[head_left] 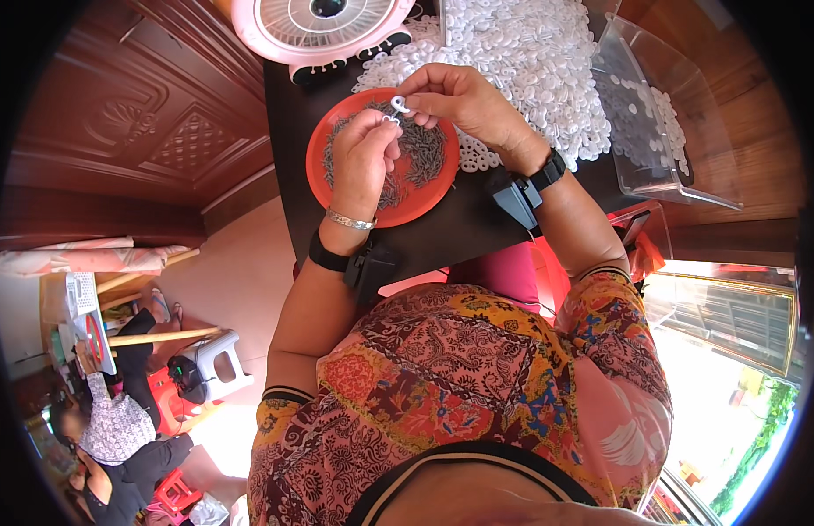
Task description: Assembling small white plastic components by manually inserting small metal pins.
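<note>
Above an orange-red round plate (pixel 319 180), my two hands meet with their fingertips close together. My right hand (pixel 467 103) pinches a small white plastic ring-shaped piece (pixel 398 104) between thumb and forefinger. Just below it, my left hand (pixel 363 158) is closed on another small white plastic piece (pixel 390 120), mostly covered by the fingers. Whether the two pieces touch is too small to tell. Many small grey screw-like pieces (pixel 424 162) lie in the plate under my hands.
A big heap of white plastic pieces (pixel 521 61) covers the back right of the dark table (pixel 293 149). Beside it stands a clear plastic bin (pixel 639 167) with more of them. A pink fan (pixel 324 35) sits back left. People (pixel 118 430) sit near stools at far left.
</note>
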Demonstrator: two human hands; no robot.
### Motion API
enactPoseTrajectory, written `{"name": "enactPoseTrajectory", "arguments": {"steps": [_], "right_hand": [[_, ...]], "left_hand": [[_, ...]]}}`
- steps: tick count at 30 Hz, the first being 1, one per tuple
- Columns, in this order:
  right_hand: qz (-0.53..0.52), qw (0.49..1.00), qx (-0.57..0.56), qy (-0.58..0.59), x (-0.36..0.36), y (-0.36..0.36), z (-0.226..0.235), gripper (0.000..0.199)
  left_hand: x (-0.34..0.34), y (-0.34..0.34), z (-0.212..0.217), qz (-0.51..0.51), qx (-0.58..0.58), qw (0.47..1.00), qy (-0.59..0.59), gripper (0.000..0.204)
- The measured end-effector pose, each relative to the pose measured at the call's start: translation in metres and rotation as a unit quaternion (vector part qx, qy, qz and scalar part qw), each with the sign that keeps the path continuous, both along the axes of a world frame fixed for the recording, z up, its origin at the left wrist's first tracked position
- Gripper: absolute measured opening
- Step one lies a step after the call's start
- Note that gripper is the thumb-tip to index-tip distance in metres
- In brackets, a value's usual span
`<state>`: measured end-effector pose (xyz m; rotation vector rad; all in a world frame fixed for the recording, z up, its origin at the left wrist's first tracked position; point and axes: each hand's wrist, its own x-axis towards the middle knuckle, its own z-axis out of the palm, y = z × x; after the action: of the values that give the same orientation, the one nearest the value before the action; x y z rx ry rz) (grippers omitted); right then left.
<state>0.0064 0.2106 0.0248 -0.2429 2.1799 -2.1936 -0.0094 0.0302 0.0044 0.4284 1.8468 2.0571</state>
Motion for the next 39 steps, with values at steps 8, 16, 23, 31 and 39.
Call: {"name": "enactPoseTrajectory", "arguments": {"steps": [8, 16, 23, 31, 39], "right_hand": [[-0.026, 0.999, 0.024, 0.026, 0.003, -0.004, 0.002, 0.016], [-0.008, 0.999, 0.017, 0.029, 0.004, -0.005, 0.001, 0.014], [0.011, 0.993, 0.086, 0.074, 0.005, -0.009, -0.001, 0.017], [-0.018, 0.981, 0.161, 0.109, 0.011, -0.022, 0.001, 0.023], [-0.091, 0.927, 0.292, 0.217, 0.015, -0.027, 0.001, 0.03]], "left_hand": [[0.0, 0.001, 0.0, 0.004, 0.018, 1.0, -0.008, 0.013], [0.001, 0.001, 0.0, 0.006, -0.001, 1.0, -0.011, 0.014], [0.001, 0.0, -0.003, -0.003, 0.005, 1.0, 0.001, 0.015], [0.0, 0.0, -0.002, 0.013, 0.04, 0.999, -0.031, 0.018], [0.002, 0.001, -0.001, 0.013, 0.057, 0.997, -0.057, 0.022]]}}
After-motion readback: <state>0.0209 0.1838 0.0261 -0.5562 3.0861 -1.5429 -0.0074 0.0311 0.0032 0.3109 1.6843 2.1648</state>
